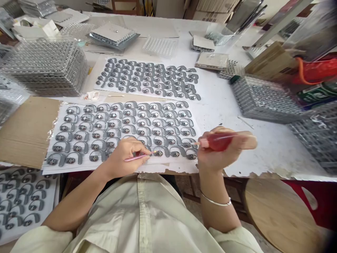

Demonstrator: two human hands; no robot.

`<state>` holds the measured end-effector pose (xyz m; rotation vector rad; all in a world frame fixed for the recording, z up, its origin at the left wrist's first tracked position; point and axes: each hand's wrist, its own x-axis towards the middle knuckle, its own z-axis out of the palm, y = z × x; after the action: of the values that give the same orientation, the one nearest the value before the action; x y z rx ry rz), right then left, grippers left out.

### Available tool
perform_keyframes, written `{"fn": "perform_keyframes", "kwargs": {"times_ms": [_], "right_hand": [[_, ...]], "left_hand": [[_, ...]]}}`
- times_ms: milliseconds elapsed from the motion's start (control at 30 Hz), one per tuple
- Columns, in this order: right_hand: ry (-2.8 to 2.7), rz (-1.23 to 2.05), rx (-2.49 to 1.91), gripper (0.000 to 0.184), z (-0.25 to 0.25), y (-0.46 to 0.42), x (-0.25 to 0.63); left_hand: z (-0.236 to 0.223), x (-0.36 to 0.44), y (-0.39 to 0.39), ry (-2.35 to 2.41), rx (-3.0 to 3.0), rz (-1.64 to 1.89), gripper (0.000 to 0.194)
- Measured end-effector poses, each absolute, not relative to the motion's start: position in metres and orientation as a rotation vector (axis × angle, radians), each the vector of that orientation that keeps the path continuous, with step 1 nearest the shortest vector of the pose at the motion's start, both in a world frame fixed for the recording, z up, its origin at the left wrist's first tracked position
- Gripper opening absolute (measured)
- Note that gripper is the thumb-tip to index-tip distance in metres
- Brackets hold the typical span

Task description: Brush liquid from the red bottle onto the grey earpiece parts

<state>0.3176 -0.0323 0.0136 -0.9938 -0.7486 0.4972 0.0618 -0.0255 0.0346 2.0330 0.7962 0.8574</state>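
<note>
A white sheet (65,165) near the table's front edge carries rows of several grey hook-shaped parts (143,123) with shiny round centres. My left hand (126,156) rests on the front rows, closed on a thin pink stick (139,156) whose tip touches a part in the front row. To the right, my right hand (218,151) is closed round a red tube-like tool (218,141), its pale tip pointing left at the sheet's right end. A silver bangle sits on my right wrist.
A second sheet of grey parts (147,79) lies farther back. Stacks of clear blister trays (44,66) stand at the left, more trays (265,98) at the right. Brown cardboard (23,130) lies at the left. A round wooden stool (279,214) stands lower right.
</note>
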Motion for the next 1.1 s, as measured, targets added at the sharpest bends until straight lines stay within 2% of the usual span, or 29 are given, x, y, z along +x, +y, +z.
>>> {"fn": "perform_keyframes", "kwargs": {"times_ms": [100, 200, 333, 567, 700, 800, 967, 1100], "right_hand": [[-0.618, 0.581, -0.971, 0.055, 0.014, -0.034, 0.334], [-0.629, 0.639, -0.987, 0.047, 0.009, -0.038, 0.338], [-0.785, 0.6, -0.958, 0.031, 0.002, -0.04, 0.333], [-1.095, 0.533, -0.934, 0.031, 0.001, -0.043, 0.328], [-1.294, 0.329, -0.939, 0.019, -0.002, -0.047, 0.326], [-1.375, 0.302, -0.952, 0.012, -0.003, -0.05, 0.324], [-1.5, 0.263, -0.925, 0.019, 0.001, -0.05, 0.322], [-1.548, 0.258, -0.91, 0.018, 0.005, -0.05, 0.319]], "left_hand": [[0.035, 0.076, -0.038, 0.691, 2.121, 1.06, 0.008], [0.03, 0.099, -0.051, 0.599, 2.308, 1.138, 0.009], [0.019, 0.123, -0.063, 0.6, 2.501, 1.121, 0.013], [0.012, 0.13, -0.068, 0.64, 2.739, 1.021, 0.016], [0.017, 0.135, -0.074, 0.681, 2.891, 0.957, 0.023], [0.021, 0.139, -0.078, 0.67, 2.966, 0.983, 0.026], [0.022, 0.139, -0.079, 0.7, 2.976, 0.979, 0.025], [0.021, 0.138, -0.079, 0.687, 2.952, 0.981, 0.026]]}}
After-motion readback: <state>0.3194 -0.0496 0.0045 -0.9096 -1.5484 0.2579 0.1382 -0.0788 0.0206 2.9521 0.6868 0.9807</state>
